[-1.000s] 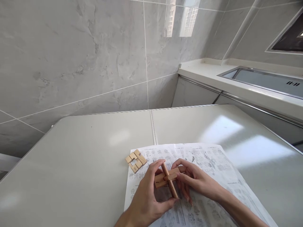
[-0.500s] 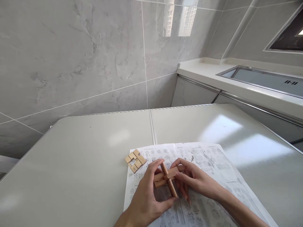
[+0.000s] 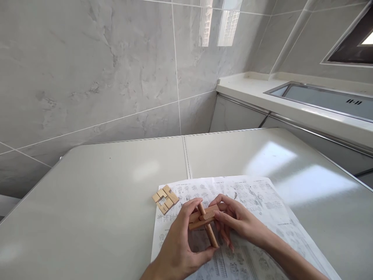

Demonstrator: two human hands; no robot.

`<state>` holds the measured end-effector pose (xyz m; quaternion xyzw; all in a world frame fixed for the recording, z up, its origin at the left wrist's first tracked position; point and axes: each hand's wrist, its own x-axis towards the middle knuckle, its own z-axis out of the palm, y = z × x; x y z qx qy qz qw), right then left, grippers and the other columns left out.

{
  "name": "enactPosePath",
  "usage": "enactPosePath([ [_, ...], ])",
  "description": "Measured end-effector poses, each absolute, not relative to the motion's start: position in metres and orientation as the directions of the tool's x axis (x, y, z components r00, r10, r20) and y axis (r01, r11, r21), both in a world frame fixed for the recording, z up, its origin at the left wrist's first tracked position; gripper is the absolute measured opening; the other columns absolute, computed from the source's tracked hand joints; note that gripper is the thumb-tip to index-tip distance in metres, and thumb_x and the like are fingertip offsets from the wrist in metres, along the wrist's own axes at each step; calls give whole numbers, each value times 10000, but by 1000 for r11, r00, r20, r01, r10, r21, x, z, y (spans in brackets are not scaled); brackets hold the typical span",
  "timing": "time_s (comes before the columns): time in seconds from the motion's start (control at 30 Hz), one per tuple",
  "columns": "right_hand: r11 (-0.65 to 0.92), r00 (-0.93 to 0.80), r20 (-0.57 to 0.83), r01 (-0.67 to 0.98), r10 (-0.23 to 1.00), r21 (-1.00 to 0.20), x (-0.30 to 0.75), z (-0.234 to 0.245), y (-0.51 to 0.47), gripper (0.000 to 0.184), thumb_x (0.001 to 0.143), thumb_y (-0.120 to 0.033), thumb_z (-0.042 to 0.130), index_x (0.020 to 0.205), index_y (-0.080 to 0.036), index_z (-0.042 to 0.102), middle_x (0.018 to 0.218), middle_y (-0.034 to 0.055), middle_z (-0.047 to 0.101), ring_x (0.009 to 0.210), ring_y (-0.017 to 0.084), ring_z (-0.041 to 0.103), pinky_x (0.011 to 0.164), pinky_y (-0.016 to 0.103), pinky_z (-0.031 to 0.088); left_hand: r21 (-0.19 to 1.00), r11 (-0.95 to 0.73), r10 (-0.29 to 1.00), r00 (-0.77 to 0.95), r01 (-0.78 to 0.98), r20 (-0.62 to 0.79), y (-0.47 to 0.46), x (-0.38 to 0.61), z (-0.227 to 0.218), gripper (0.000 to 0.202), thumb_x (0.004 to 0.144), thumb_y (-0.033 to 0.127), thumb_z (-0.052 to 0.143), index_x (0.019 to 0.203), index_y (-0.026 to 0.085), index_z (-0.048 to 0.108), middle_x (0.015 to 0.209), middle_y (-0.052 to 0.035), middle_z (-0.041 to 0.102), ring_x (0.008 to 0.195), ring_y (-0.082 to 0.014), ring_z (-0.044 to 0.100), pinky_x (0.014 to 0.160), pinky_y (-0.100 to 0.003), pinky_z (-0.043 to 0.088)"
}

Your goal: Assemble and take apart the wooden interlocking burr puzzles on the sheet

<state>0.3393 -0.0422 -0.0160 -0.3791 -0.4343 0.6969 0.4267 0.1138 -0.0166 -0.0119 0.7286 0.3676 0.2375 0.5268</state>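
Note:
Above a printed paper sheet (image 3: 253, 198), both hands grip a wooden interlocking puzzle (image 3: 196, 223) made of flat bars crossed by a round rod (image 3: 211, 235). My left hand (image 3: 182, 237) is closed around it, with the index finger at the rod's top end and the thumb at its lower end. My right hand (image 3: 236, 216) pinches the right end of the flat bars between thumb and fingers. A second wooden puzzle (image 3: 175, 197), flat and squarish with a hole in its middle, lies at the sheet's upper left corner, touched by neither hand.
The pale table (image 3: 96, 202) has a seam (image 3: 186, 155) running across it. Behind stands a grey tiled wall (image 3: 87, 70). To the right is a white counter (image 3: 241, 83) with an inset sink (image 3: 320, 99).
The wooden puzzle has tilted slightly in my hands, so the flat bars and rod sit at a different angle. The camera view has shifted a little. Both hands keep their grip.

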Motion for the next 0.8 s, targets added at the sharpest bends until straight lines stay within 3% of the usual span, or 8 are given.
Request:
enactPosePath([
  [0.2,-285,-355,-146,-376,923,-882,343,-21,-43,303,1037,-475,669,1067,-187,578,726,-24,679,432,99,638,371,165,515,940,-142,791,606,310,-80,-16,113,-12,924,799,285,878,1552,403,354,1559,-79,520,1440,-350,522,1194,-533,455],
  [0.3,-282,-346,-122,-464,930,-840,347,-22,-44,301,1025,-476,687,1048,-199,572,698,-36,669,381,88,592,338,163,487,940,-130,808,584,316,-85,-16,113,-15,987,781,333,895,1583,377,320,1586,-112,502,1481,-382,473,1212,-576,421],
  [0.43,-184,-191,-100,-495,977,-849,350,-19,-42,309,1013,-498,694,1011,-222,554,769,-21,694,377,74,568,343,165,437,947,-96,822,561,306,-98,-18,113,-16,1032,755,386,912,1586,357,300,1577,-141,508,1443,-396,509,1183,-583,445],
  [0.6,-76,69,-88,-155,994,-985,344,-14,-41,366,994,-564,693,981,-218,572,901,58,749,624,149,672,582,271,535,973,-15,839,533,231,-113,-17,112,-12,1069,729,411,919,1579,322,278,1560,-165,506,1423,-391,523,1196,-575,415],
  [0.8,-49,110,-23,240,994,-970,337,-22,-44,361,1044,-581,577,953,-232,591,820,67,738,746,237,696,663,337,503,989,147,838,531,5,-127,-15,114,-10,1116,713,660,880,1578,302,273,1493,-199,568,1386,-415,544,1154,-570,411],
])
